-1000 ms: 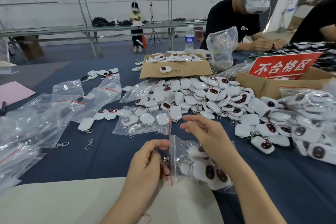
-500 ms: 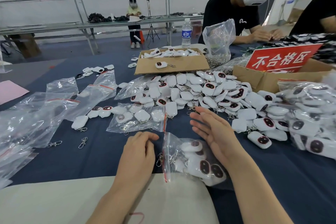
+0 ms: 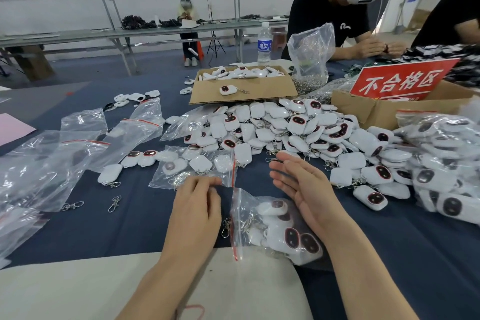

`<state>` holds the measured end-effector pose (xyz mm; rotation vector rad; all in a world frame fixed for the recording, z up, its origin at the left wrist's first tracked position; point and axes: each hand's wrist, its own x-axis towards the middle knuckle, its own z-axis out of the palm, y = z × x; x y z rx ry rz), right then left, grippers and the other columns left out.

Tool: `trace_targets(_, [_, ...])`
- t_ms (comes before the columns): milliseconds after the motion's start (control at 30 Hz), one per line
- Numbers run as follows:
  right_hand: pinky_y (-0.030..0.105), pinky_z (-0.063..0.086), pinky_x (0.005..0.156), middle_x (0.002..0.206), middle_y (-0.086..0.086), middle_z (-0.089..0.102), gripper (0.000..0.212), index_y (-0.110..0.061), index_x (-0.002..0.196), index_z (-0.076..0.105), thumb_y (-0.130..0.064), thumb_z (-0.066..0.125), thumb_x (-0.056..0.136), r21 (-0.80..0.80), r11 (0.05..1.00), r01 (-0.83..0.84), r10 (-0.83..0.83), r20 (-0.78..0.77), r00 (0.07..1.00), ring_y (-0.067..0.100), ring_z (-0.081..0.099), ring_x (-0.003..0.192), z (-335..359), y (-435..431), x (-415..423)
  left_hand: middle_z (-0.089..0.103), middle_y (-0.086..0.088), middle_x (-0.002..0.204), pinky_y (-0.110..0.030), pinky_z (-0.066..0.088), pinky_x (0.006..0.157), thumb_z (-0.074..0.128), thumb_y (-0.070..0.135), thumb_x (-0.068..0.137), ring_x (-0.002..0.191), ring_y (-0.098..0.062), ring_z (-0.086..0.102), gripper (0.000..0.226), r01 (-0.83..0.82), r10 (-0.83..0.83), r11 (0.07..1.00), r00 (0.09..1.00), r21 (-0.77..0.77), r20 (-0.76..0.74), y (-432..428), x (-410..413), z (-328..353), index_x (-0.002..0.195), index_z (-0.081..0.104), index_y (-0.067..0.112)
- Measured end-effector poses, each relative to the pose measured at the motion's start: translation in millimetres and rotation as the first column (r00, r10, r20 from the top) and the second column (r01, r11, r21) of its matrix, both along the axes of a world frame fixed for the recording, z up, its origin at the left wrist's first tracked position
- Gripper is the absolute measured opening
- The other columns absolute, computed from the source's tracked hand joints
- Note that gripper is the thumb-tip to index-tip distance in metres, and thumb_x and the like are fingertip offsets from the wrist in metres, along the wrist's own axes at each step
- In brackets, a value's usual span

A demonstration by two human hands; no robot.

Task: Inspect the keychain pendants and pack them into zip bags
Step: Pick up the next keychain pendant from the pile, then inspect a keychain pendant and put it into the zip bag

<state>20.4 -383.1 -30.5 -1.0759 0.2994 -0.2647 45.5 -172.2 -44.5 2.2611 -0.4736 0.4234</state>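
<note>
The filled zip bag [image 3: 275, 231] lies flat on the blue cloth [image 3: 130, 221] right in front of you, between your two hands, with white pendants showing through the plastic. Your next move turns on how it is pointed: its red zip strip [image 3: 235, 226] runs away from you toward the heap, so the mouth faces your left and the body of the bag stretches off to your right, under your right wrist. Your left hand [image 3: 197, 210] sits just beside that strip, back up, fingers bent down toward the cloth; whether they pinch anything beneath I cannot tell. Your right hand [image 3: 304, 189] is spread, fingers straight and together, palm turned left, with its wrist over the bag's right side. A metal clasp [image 3: 226, 226] lies in the narrow gap between your left hand and the strip, outside the mouth, and it is unclear whether it is tied to a pendant inside. The left hand is nearer the opening, so I judge it should work the strip, running along it away from you, while the right steadies the body. Whether the strip is already pressed closed cannot be made out. The loose pendants [image 3: 285, 132] are heaped beyond both hands, and a second bag [image 3: 192, 166] holding a few pendants lies just beyond your left fingertips
</note>
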Motion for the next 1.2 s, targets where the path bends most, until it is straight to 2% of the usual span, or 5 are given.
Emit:
trace_targets(500, [0.023,0.061,0.073,0.099,0.01,0.078,0.02,-0.011,0.108,0.073,-0.008,0.055,0.101,0.066,0.997,0.028,-0.027,-0.009,1.0,0.016,0.075,0.086,-0.9,-2.0,0.6,0.052,-0.012,0.136,-0.043,0.038,0.102,0.047,0.032,0.104,0.127,-0.031,0.046,0.039,-0.018,0.002,0.781,1.0,0.624,0.027,-81.8,79.1,30.4,0.139,0.046,0.014])
trace_targets(667, [0.021,0.058,0.071,0.099,0.011,0.078,0.02,-0.012,0.106,0.073,-0.008,0.055,0.101,-0.016,0.999,0.035,-0.035,-0.014,0.999,0.016,0.074,0.086,-3.5,1.0,2.8,0.068,0.002,0.101,-0.011,0.048,0.075,0.05,0.018,0.103,0.083,-0.003,0.063,0.031,0.074,-0.082,0.994,0.991,-0.076,-0.104,-55.1,64.9,44.9,0.133,0.058,0.02])
trace_targets(833, [0.019,0.057,0.069,0.098,0.011,0.078,0.02,-0.012,0.105,0.074,-0.007,0.055,0.101,-0.066,0.997,0.044,-0.045,-0.014,0.999,0.016,0.074,0.086,-3.5,3.0,3.3,0.076,0.007,0.105,-0.022,0.053,0.07,0.061,0.013,0.099,0.079,-0.003,0.068,0.026,-0.098,-0.319,0.641,0.868,-0.761,-0.381,-16.4,31.9,32.0,0.122,0.069,0.02])
trace_targets(967, [0.018,0.057,0.07,0.096,0.009,0.078,0.023,-0.014,0.103,0.074,-0.006,0.053,0.101,-0.125,0.991,0.049,-0.05,-0.011,0.999,0.015,0.074,0.085,-3.0,5.5,1.7,0.073,-0.001,0.097,-0.022,0.051,0.056,0.06,0.002,0.094,0.071,-0.011,0.057,0.028,-0.246,-0.47,0.419,0.765,-0.874,-0.441,-0.4,19.9,14.3,0.116,0.074,0.013])
trace_targets(1200, [0.018,0.058,0.071,0.091,0.009,0.078,0.024,-0.014,0.099,0.075,-0.005,0.053,0.101,-0.187,0.98,0.061,-0.065,-0.017,0.998,0.014,0.074,0.082,-2.5,10.0,0.7,0.077,0.001,0.096,-0.02,0.053,0.057,0.061,0.011,0.098,0.065,-0.006,0.061,0.026,-0.193,-0.49,0.449,0.763,-0.872,-0.421,-3.9,24.8,10.2,0.101,0.08,0.027])
